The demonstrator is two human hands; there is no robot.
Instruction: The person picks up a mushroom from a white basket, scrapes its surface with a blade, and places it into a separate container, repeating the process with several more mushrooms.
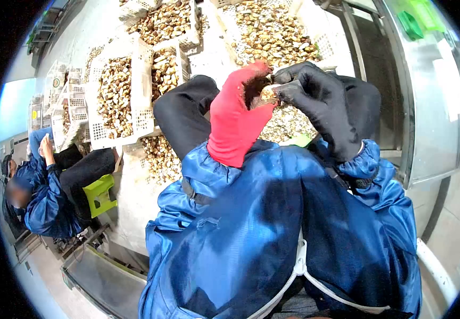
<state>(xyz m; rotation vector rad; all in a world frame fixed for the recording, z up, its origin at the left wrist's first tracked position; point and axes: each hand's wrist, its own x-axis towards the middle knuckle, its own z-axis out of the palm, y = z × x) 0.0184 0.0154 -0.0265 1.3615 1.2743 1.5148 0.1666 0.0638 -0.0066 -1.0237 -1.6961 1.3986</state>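
Note:
My left hand [238, 114], in a red glove, and my right hand [320, 101], in a black glove, meet above my knees. Between their fingertips they pinch a small pale brown piece [268, 93], like the pieces in the crates; which hand bears it most I cannot tell. Both arms wear shiny blue sleeves. Right behind my hands stands a white perforated crate [323, 45] full of the same brown and cream pieces.
More white crates [143, 80] heaped with pieces stand to the left and behind. A co-worker in a blue jacket [43, 202] sits at far left beside a green stool [99, 194]. A metal cabinet wall [432, 106] runs along the right.

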